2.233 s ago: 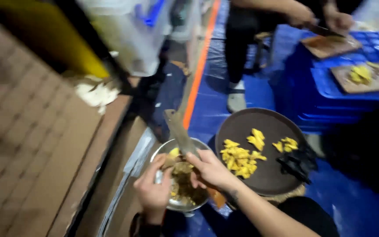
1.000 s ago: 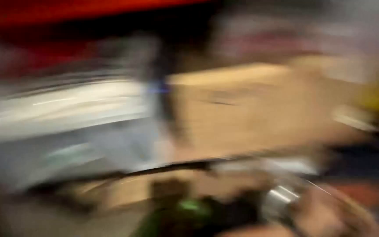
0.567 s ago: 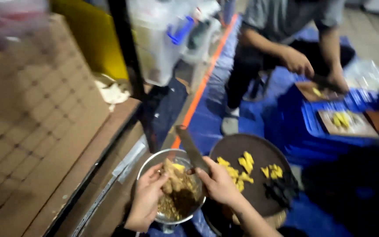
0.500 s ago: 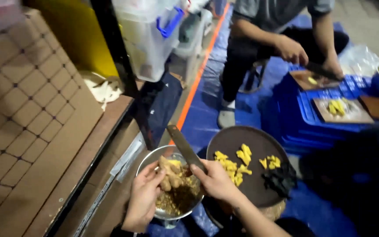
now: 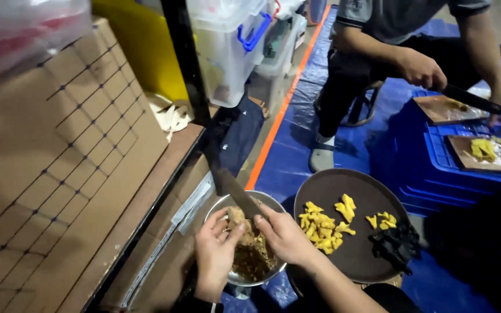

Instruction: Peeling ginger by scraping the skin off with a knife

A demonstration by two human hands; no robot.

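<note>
Gripping knife (image 5: 233,194) — right hand (image 5: 285,235), left hand (image 5: 215,252) steadying ginger (image 5: 238,217)

Both bare hands sit close together, thumbs nearly touching. The left hand (image 5: 214,253) curls palm inward; the right hand (image 5: 285,235) is closed in a grip, forearm angling back right.

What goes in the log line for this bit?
left hand: holds root piece | right hand: knife | metal bowl under hands | yellow pieces on round tray
</note>
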